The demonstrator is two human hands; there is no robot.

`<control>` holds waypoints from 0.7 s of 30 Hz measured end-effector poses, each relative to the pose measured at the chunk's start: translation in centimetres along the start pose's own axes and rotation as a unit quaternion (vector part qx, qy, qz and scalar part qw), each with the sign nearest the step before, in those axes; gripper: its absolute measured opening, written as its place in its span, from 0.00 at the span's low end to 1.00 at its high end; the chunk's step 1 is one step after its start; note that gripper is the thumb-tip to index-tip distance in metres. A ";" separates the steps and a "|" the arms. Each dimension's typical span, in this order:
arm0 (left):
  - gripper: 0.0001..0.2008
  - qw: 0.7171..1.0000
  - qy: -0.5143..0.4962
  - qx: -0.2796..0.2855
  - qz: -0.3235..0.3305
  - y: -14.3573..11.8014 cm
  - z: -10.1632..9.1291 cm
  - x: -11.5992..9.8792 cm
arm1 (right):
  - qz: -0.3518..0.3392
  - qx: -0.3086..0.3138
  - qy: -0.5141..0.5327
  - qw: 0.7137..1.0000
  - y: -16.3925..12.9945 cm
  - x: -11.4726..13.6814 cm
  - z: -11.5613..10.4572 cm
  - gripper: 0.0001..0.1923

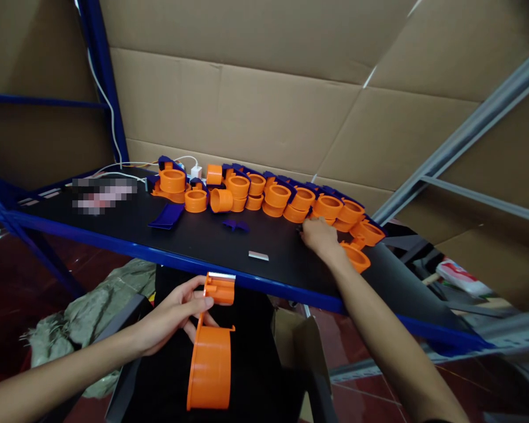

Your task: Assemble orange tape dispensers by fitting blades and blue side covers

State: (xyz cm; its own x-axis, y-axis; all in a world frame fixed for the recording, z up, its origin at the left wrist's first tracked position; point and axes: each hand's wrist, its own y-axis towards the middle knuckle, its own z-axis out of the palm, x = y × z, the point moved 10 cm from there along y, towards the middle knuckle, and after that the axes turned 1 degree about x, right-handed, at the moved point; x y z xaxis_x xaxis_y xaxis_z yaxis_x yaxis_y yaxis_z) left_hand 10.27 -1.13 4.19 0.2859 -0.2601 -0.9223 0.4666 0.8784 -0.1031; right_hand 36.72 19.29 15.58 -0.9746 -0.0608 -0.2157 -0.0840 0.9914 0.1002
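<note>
My left hand (176,314) grips an orange tape dispenser (211,346) below the table's front edge; its toothed metal blade shows at the top. My right hand (320,237) reaches across the black table (203,238) and rests at the row of orange rings with dark blue parts (291,202); whether it grips anything I cannot tell. A small metal blade strip (258,255) lies on the table between my hands. A loose dark blue piece (235,225) lies in front of the row.
A flat dark blue part (167,216) lies at the left of the table. A white plug and cable (196,171) sit behind the rings. Cardboard sheets (268,106) wall the back. A blue rack frame (101,76) stands left; grey shelving (467,135) right.
</note>
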 end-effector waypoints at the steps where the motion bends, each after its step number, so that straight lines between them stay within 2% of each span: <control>1: 0.25 1.000 0.000 0.000 0.000 0.0 0.0 0.0 | -0.020 0.001 0.016 1.000 -0.2 0.6 -0.2 0.19; 4: 0.24 1.000 0.000 -0.009 0.003 0.1 -0.2 0.0 | -0.086 0.005 0.070 0.994 -1.2 2.7 -0.7 0.16; 6: 0.22 1.000 0.004 -0.022 0.007 0.2 -0.5 -0.1 | -0.161 0.007 0.130 0.978 -2.9 5.1 -1.2 0.15; 8: 0.21 0.999 0.007 -0.031 0.013 0.2 -0.6 -0.2 | -0.275 0.007 0.244 0.930 -5.7 8.2 -2.4 0.16; 10: 0.19 0.999 0.003 -0.035 0.021 0.1 -0.6 -0.4 | -0.374 0.005 0.361 0.855 -9.3 10.9 -4.0 0.17; 11: 0.19 0.999 0.001 -0.035 0.027 0.1 -0.5 -0.4 | -0.402 0.001 0.399 0.824 -10.9 11.9 -4.6 0.17; 13: 0.19 0.999 0.003 -0.030 0.036 0.0 -0.3 -0.5 | -0.416 -0.017 0.429 0.801 -13.3 13.4 -5.1 0.16; 19: 0.21 0.998 0.037 -0.016 0.057 0.0 0.1 -0.7 | -0.392 -0.133 0.427 0.804 -16.3 15.8 -4.9 0.06; 21: 0.21 0.997 0.046 -0.008 0.056 0.0 0.3 -0.6 | -0.391 -0.165 0.429 0.797 -16.7 16.3 -4.8 0.05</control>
State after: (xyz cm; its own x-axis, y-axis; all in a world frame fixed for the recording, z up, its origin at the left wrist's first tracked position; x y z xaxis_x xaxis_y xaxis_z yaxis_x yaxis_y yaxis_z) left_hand 10.38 -1.11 4.84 0.2564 -0.1230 -0.9587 0.4226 0.9063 -0.0033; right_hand 21.29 1.17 15.06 -0.3683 -0.8425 0.3931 -0.6480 0.5358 0.5413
